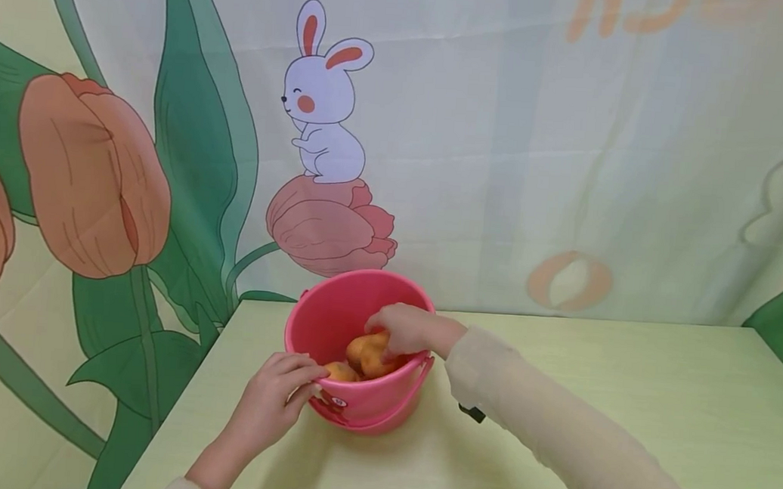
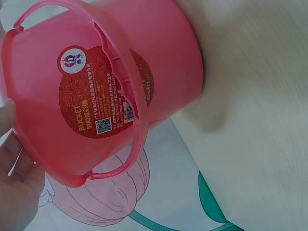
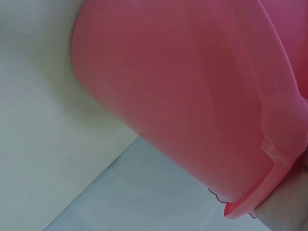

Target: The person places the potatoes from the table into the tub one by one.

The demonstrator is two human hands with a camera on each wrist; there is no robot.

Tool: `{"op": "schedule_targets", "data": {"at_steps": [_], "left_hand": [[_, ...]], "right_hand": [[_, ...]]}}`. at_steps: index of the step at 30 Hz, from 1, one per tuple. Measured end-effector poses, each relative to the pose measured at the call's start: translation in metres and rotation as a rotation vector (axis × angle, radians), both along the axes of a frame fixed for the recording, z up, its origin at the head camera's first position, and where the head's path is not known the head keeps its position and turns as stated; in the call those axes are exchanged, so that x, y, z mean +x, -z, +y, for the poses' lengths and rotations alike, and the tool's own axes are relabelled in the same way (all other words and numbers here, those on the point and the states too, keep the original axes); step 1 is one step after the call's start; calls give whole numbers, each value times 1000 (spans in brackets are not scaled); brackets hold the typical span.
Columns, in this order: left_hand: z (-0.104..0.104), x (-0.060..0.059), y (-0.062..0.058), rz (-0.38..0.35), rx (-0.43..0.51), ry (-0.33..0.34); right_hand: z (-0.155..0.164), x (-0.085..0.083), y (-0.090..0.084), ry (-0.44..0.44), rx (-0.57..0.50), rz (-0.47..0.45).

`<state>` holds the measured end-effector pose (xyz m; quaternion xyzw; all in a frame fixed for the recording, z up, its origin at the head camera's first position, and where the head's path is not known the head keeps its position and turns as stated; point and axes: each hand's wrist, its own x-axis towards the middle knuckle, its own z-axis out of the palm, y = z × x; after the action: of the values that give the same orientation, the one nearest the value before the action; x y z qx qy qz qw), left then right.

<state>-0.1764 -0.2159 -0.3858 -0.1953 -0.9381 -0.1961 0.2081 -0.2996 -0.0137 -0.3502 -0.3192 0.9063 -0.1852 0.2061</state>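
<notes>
A pink bucket point(image 1: 366, 409) stands tilted toward me on the table, with several round orange fruits point(image 1: 341, 372) inside. At its near left rim, my left hand point(image 1: 279, 384) grips the edge, fingers over the rim and thumb outside; the left wrist view shows this hand point(image 2: 19, 178) beside the red label point(image 2: 96, 91). My right hand point(image 1: 406, 327) reaches over the right rim into the bucket. Its fingers curl over an orange fruit point(image 1: 375, 353), partly hiding it. In the right wrist view, the bucket's side point(image 3: 168, 86) hides most of that hand.
The bucket's handle point(image 1: 415, 390) hangs down its near side. A pale table point(image 1: 591, 410) extends to the right. Behind it hangs a cloth backdrop point(image 1: 506, 169) printed with tulips and a rabbit. A small black object point(image 1: 471, 412) shows beneath the right sleeve point(image 1: 542, 429).
</notes>
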Motion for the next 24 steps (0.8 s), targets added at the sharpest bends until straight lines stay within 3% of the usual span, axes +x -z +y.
{"op": "schedule_targets", "data": {"at_steps": [24], "left_hand": [[1,1,-1,-2,8,-4]], "right_hand": [[17,5,-12,-67,-83,41]]}}
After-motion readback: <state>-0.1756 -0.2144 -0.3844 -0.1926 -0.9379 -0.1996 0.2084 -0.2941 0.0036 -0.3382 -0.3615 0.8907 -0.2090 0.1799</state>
